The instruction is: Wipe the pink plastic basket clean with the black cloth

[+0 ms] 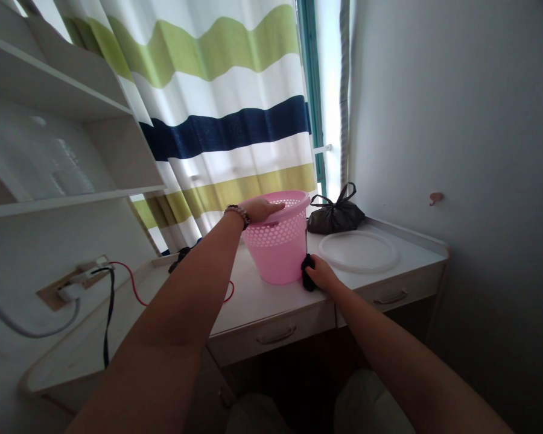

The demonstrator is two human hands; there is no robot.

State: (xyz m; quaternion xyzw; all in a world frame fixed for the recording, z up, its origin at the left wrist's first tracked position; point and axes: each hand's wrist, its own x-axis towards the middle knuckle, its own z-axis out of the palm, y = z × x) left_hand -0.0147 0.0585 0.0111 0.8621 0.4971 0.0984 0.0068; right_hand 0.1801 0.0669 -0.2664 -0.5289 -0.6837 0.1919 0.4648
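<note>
A pink plastic basket (277, 256) with a perforated upper band stands on the white desk. My left hand (263, 211), with a beaded bracelet at its wrist, grips the basket's rim from the near left side; some of its fingers are hidden. Low by the basket's right side, my right hand (322, 274) is closed around a soft-looking black bundle (308, 278). Whether the bundle is cloth or plastic I cannot tell. It sits against or very close to the basket wall.
A tied black plastic bag (337, 216) lies behind, near the wall. To the right is a flat, whitish ring (358, 251). A red cable (133, 283) and a black cable (109, 319) run from the outlet (79, 280). Striped curtains (226, 129) hang behind the desk (248, 313).
</note>
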